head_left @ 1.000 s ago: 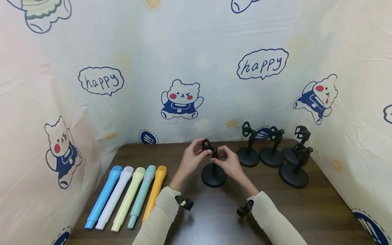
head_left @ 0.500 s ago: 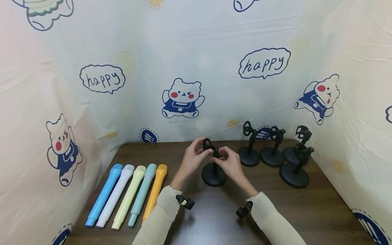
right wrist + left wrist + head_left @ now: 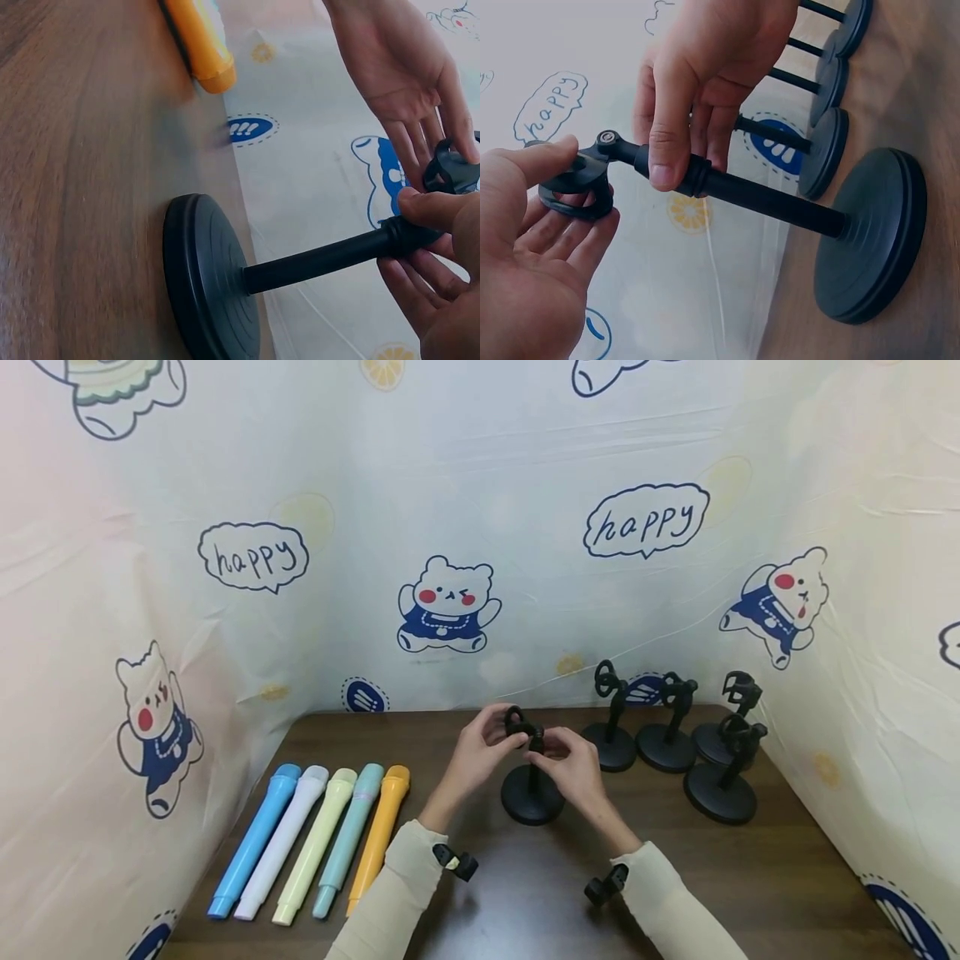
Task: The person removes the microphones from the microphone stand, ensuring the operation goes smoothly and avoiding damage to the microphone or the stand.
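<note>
A black microphone stand (image 3: pixel 532 797) with a round base stands upright on the table between both hands. My left hand (image 3: pixel 477 755) pinches the clip (image 3: pixel 577 184) at its top, thumb on one side and fingers behind. With thumb and fingers, my right hand (image 3: pixel 573 766) grips the collar (image 3: pixel 694 176) at the upper end of the pole, just below the hinge. In the right wrist view the base (image 3: pixel 210 277) sits flat on the wood, and part of the clip is cut off by the frame edge.
Several more black stands (image 3: pixel 666 745) are grouped at the back right. On the left lie several microphone-shaped tubes in a row: blue (image 3: pixel 255 839), white, yellow, green and orange (image 3: pixel 381 835). A printed curtain (image 3: pixel 525 610) rises behind the table (image 3: pixel 517 910).
Both hands and the stand have shifted slightly right and toward the person. The grip on clip and collar stays the same.
</note>
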Demonstrator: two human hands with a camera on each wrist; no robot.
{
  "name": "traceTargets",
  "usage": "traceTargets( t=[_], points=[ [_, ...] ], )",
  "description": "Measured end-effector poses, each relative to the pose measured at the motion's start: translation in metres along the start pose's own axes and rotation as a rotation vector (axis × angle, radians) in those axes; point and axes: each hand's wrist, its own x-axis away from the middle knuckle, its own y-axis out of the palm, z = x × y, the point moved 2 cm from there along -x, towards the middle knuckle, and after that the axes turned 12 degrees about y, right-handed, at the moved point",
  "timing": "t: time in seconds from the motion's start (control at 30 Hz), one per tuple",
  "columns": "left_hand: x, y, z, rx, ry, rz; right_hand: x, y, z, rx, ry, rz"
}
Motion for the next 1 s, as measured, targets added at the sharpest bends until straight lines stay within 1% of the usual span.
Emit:
traceTargets(
  t=[0.2,0.37,0.57,0.7,0.8,0.9,1.0],
  points=[
    [-0.002,0.003,0.004,0.004,0.020,-0.026,0.000,-0.012,0.001,0.000,-0.019,0.032],
    [0.000,0.003,0.004,0.007,0.035,-0.031,-0.001,-0.025,0.004,0.015,-0.025,0.058],
    [0.005,-0.002,0.000,-0.025,0.031,-0.001,0.002,-0.044,0.007,0.054,-0.027,0.089],
    [0.007,-0.005,-0.003,-0.004,0.022,0.013,0.005,-0.057,0.009,0.075,-0.018,0.113],
    [0.009,-0.008,-0.006,0.014,0.020,0.015,0.007,-0.067,0.012,0.079,0.012,0.125],
    [0.012,-0.011,-0.007,0.016,0.021,0.009,0.010,-0.077,0.014,0.083,0.030,0.142],
    [0.014,-0.014,-0.007,0.014,0.008,0.012,0.012,-0.087,0.017,0.086,0.030,0.158]
  ],
)
